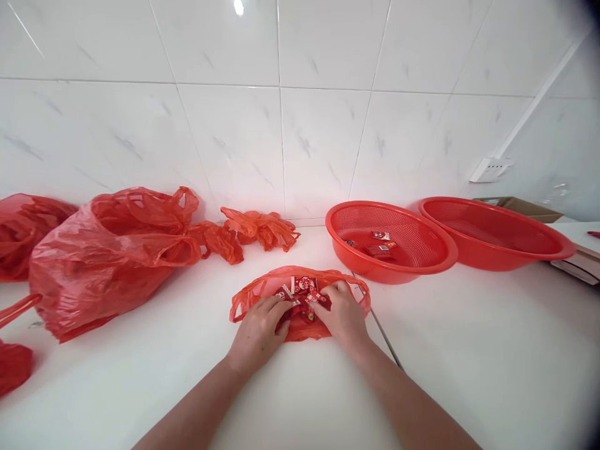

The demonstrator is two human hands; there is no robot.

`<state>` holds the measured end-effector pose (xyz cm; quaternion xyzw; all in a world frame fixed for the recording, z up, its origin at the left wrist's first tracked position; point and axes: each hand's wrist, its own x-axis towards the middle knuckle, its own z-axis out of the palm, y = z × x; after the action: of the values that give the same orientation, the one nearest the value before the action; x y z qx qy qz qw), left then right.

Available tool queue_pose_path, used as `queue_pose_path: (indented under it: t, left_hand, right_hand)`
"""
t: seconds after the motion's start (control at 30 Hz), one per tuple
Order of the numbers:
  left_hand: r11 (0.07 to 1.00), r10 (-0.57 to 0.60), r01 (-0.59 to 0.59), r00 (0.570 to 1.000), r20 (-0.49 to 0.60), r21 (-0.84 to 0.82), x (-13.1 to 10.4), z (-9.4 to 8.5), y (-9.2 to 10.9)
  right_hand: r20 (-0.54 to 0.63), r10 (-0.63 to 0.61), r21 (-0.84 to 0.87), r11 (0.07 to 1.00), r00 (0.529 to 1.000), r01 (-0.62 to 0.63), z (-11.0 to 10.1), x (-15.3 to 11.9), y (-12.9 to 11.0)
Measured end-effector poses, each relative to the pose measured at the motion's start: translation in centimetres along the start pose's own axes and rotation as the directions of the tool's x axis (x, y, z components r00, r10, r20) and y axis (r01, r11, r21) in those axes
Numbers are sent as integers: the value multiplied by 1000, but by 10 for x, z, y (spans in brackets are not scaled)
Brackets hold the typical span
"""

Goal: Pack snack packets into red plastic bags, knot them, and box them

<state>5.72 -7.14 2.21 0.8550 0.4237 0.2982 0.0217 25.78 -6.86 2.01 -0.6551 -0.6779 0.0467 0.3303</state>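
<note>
Small red printed packets (304,285) lie in an opened red plastic bag (267,284) at the middle of the white table. My left hand (261,330) reaches in over the bag's near left side, fingers curled and thumb below them; what sits between them is mostly hidden. From the right, my right hand (344,314) pinches a red packet with white print (315,297) between thumb and fingers. The bag's handles lie spread to either side.
A red colander (394,272) holding a few packets stands behind on the right, beside a red basin (497,256). Large red bags (107,275) and crumpled red bags (262,231) line the left and back. A dark seam (387,340) crosses the table. A cardboard box (525,207) stands far right.
</note>
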Motion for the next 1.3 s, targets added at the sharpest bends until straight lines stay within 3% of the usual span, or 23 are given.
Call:
queue_pose_path:
  t: [0.3,0.5,0.57,0.73,1.0,1.3]
  left_hand:
    - [999,-33,36,997,65,-38,1,-4,4]
    - [998,-39,40,999,26,-43,1,-2,2]
    - [998,-39,39,999,13,-40,1,-1,1]
    - [998,-32,33,999,13,-50,1,-2,-1]
    - [997,39,-42,998,-48,-71,3,-3,1]
    - [999,40,-41,998,-39,-3,4,-4,5]
  right_hand:
    - [123,109,345,927,986,-146,-2,-5,-7]
    - [209,39,368,923,977,-116,-6,-3,-3]
    - [201,7,342,937,979,-77,-8,-2,-2]
    - [17,12,138,990,1000,-14,-11,3,6]
    - [149,-28,-151,987,988,51,-4,4,11]
    - [0,42,-290,956,999,-40,-5,3,6]
